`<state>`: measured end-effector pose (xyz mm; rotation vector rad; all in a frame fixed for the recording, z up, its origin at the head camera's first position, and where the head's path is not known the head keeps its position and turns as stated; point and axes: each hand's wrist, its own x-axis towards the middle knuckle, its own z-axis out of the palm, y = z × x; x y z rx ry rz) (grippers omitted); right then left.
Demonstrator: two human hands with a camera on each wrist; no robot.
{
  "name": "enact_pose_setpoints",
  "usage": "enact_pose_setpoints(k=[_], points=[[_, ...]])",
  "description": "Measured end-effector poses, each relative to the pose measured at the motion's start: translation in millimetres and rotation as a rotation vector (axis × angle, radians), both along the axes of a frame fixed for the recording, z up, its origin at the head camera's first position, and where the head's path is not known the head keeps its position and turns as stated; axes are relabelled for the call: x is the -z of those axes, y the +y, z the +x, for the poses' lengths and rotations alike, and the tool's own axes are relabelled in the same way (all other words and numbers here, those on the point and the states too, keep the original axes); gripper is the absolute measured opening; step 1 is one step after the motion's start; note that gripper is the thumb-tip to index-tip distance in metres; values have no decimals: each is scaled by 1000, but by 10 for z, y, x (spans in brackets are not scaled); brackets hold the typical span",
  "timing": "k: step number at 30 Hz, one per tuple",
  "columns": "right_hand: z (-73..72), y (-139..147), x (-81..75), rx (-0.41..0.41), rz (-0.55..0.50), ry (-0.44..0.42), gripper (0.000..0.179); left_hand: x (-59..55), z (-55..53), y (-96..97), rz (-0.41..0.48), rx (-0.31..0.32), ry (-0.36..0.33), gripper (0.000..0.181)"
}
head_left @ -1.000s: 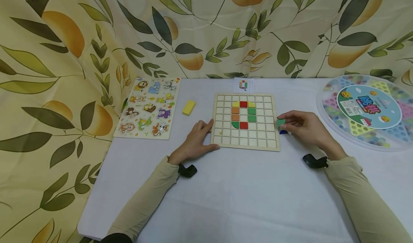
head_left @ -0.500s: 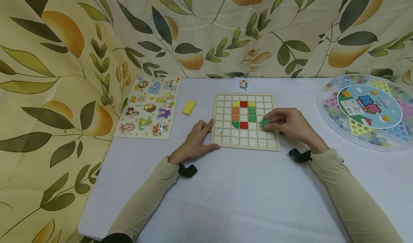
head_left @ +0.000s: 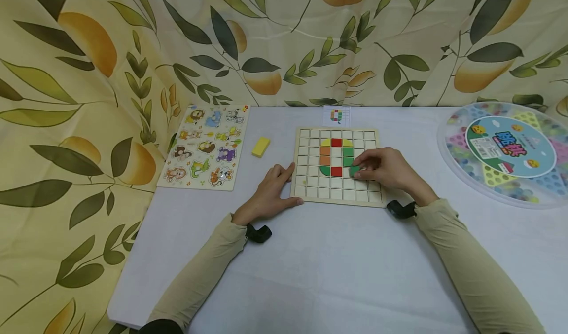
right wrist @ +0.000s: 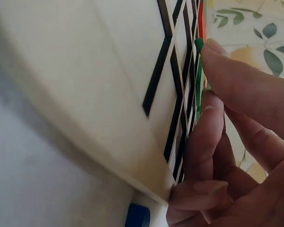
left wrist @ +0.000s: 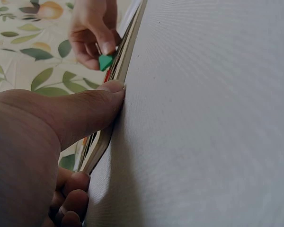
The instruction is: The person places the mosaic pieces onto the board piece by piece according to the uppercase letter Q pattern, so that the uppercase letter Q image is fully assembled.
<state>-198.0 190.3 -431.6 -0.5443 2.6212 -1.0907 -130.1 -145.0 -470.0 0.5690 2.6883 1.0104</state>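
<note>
A wooden grid board (head_left: pixel 306 181) lies on the white table, with red, orange, yellow and green tiles forming a ring in its cells. My left hand (head_left: pixel 269 193) rests at its near left corner, index finger along the left side and thumb against the front edge. My right hand (head_left: pixel 385 168) pinches a green tile (left wrist: pixel 105 62) between thumb and fingertips, low over the ring's lower right corner. Whether that tile touches the board I cannot tell. A blue piece (right wrist: pixel 138 215) lies beside the board's right edge in the right wrist view; the head view hides it.
Behind the board lies a small pattern card (head_left: pixel 337 116). Left of it are a yellow block (head_left: pixel 261 147) and an animal puzzle board (head_left: pixel 204 151). A large round clear case (head_left: pixel 501 151) stands at the right. A leaf-patterned cloth (head_left: pixel 301 38) hangs behind the table.
My right hand has carried the green tile left, from beside the board's right edge to the ring's lower right corner. My left hand stays at the board's corner.
</note>
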Motion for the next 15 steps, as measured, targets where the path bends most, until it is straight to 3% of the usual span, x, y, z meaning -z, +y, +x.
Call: enact_pose_setpoints(k=[15], points=[[-36, -93, 16, -10, 67, -5, 25, 8, -9, 2, -1, -2, -15, 103]])
